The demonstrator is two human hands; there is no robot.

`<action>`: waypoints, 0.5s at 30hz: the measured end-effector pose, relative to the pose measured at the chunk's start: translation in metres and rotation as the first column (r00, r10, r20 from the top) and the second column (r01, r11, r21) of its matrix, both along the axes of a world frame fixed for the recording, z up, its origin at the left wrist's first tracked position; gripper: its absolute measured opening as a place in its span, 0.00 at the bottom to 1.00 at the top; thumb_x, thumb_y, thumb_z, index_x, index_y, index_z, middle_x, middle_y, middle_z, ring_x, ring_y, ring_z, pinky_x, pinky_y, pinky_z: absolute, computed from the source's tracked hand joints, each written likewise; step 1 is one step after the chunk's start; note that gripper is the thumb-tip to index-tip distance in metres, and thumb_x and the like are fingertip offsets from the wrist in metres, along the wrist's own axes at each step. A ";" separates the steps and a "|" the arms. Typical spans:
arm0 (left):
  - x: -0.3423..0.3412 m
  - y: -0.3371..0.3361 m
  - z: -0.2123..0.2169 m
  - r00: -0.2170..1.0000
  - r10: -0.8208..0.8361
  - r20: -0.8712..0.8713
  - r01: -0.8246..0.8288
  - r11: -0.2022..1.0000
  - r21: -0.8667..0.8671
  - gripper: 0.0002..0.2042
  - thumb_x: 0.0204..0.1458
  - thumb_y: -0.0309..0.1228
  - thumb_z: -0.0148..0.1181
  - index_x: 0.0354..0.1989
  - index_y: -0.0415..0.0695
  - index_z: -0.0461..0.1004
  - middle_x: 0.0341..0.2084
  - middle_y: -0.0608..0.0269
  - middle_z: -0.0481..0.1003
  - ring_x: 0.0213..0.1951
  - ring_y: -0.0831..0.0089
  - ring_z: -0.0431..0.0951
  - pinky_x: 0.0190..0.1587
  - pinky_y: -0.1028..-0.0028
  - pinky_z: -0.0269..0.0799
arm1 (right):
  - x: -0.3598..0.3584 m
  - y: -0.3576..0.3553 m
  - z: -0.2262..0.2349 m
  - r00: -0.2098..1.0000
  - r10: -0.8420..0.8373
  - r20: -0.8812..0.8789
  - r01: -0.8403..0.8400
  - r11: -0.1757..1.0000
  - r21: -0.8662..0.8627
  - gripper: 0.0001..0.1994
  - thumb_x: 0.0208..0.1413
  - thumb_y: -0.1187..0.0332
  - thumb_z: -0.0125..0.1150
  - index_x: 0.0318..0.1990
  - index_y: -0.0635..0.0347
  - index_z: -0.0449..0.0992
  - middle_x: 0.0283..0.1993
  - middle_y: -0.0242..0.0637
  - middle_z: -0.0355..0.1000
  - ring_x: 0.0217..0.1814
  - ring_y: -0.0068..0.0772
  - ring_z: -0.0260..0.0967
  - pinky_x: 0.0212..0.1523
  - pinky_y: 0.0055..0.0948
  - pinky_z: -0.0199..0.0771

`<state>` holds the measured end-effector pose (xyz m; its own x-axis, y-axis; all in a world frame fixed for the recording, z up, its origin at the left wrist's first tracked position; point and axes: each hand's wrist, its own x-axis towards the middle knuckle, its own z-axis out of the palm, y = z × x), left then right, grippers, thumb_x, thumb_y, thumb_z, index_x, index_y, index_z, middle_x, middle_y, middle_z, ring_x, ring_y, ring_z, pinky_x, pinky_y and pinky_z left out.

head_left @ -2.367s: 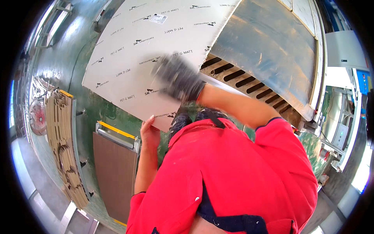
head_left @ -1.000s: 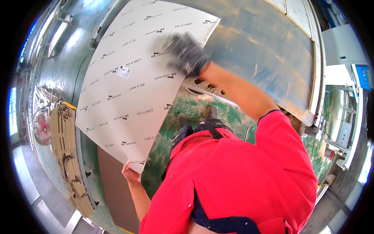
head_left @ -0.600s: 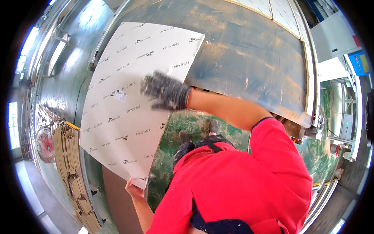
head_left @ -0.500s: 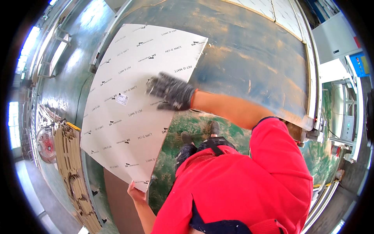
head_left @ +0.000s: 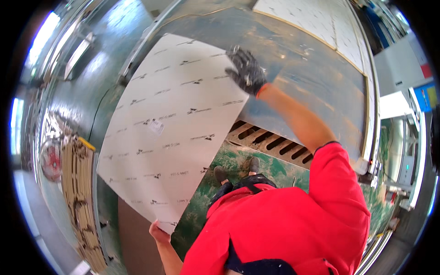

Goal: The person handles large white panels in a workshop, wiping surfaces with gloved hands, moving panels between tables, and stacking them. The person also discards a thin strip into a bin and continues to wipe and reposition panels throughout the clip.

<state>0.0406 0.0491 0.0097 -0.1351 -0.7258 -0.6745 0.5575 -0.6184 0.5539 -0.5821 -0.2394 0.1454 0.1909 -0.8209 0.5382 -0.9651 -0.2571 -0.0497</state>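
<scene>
Dark lettering and a small label on the white panel

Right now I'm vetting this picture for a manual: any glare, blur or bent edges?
Head view: glare whitens patches of the floor at upper left; head view: small print on the board looks soft; head view: the table's right side bows, and the picture's corners go black.

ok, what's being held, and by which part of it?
White printed sheet, held at its near corner by the bare left hand. The gloved right hand is at its far right corner; can't tell whether it grips.
</scene>
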 end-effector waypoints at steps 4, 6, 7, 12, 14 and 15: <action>-0.007 -0.001 0.027 0.996 0.088 0.033 -0.088 0.996 -0.001 0.28 0.59 0.45 0.49 0.62 0.37 0.66 0.55 0.54 0.74 0.55 0.57 0.76 0.57 0.58 0.71 | 0.014 0.018 -0.039 0.978 0.069 -0.197 -0.035 0.985 0.169 0.30 0.64 0.49 0.46 0.68 0.56 0.63 0.70 0.50 0.60 0.73 0.51 0.54 0.74 0.48 0.45; -0.002 -0.007 0.020 0.996 0.085 0.015 -0.085 0.996 0.006 0.28 0.61 0.46 0.48 0.63 0.38 0.65 0.56 0.54 0.73 0.56 0.57 0.75 0.58 0.58 0.70 | -0.051 -0.016 -0.029 0.961 -0.181 -0.208 0.210 0.970 0.126 0.26 0.63 0.49 0.46 0.59 0.58 0.71 0.65 0.50 0.65 0.69 0.52 0.58 0.71 0.48 0.50; 0.003 -0.004 0.018 0.996 0.085 0.006 -0.085 0.996 0.008 0.28 0.62 0.46 0.48 0.64 0.38 0.64 0.57 0.54 0.73 0.57 0.58 0.74 0.59 0.59 0.70 | -0.077 -0.028 0.008 0.916 -0.326 -0.232 0.367 0.916 0.160 0.25 0.63 0.48 0.47 0.53 0.61 0.76 0.61 0.51 0.68 0.66 0.54 0.61 0.68 0.49 0.54; 0.004 0.001 0.009 0.977 0.209 0.032 -0.208 0.977 -0.042 0.29 0.65 0.52 0.40 0.65 0.41 0.64 0.58 0.57 0.72 0.59 0.59 0.72 0.60 0.60 0.68 | -0.103 -0.013 -0.008 0.834 -0.471 -0.288 0.484 0.875 -0.031 0.27 0.62 0.47 0.50 0.60 0.56 0.70 0.61 0.55 0.68 0.65 0.55 0.63 0.66 0.48 0.59; 0.020 -0.014 0.001 0.984 0.171 0.045 -0.170 0.985 -0.034 0.30 0.66 0.53 0.40 0.65 0.42 0.64 0.59 0.57 0.72 0.59 0.60 0.72 0.61 0.60 0.68 | -0.069 -0.010 -0.028 0.939 -0.296 -0.175 0.328 0.924 0.197 0.28 0.62 0.47 0.50 0.63 0.55 0.66 0.60 0.55 0.69 0.64 0.57 0.64 0.65 0.47 0.63; 0.028 -0.011 -0.007 0.983 0.180 0.041 -0.179 0.984 -0.020 0.30 0.66 0.53 0.40 0.65 0.42 0.64 0.59 0.57 0.71 0.59 0.60 0.72 0.61 0.60 0.68 | -0.038 -0.003 -0.037 0.975 -0.219 -0.048 0.222 0.914 0.339 0.29 0.62 0.48 0.50 0.65 0.55 0.64 0.60 0.55 0.69 0.63 0.59 0.65 0.64 0.48 0.65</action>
<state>0.0681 0.0379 0.0030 0.0267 -0.7463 -0.6651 0.6347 -0.5013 0.5881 -0.6197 -0.2429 0.1080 -0.0123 -0.9758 0.2184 -0.9961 -0.0070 -0.0877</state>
